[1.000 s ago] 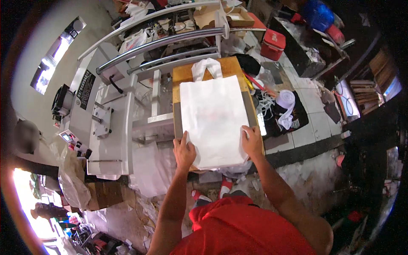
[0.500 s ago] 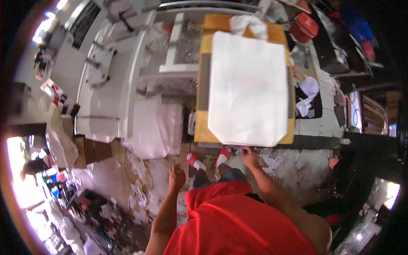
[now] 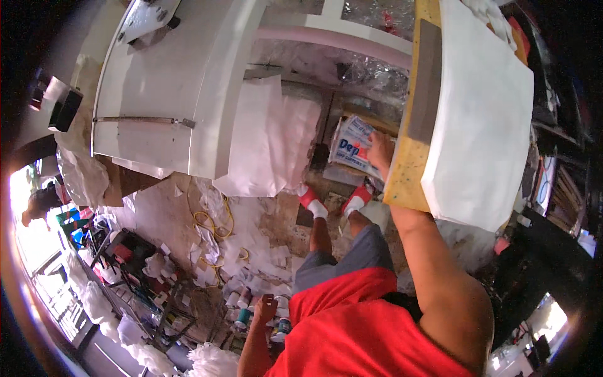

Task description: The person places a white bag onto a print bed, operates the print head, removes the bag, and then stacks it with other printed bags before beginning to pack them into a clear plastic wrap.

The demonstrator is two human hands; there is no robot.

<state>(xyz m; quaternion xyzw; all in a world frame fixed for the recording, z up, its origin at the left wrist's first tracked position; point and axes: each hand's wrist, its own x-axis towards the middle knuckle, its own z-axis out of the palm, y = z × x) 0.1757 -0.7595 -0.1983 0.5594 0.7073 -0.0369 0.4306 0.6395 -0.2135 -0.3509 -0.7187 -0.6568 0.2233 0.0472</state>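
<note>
Your right hand (image 3: 380, 152) passes under the edge of the bench (image 3: 408, 188), fingers partly extended at the printed packet (image 3: 349, 149); whether it grips cannot be told. Your left hand (image 3: 265, 308) is curled at your side; its contents, if any, are unclear. The white bag (image 3: 480, 119) lies on the bench. Current step, apparently: reaching the packet. Next move calls for a firm finger hold.
</note>
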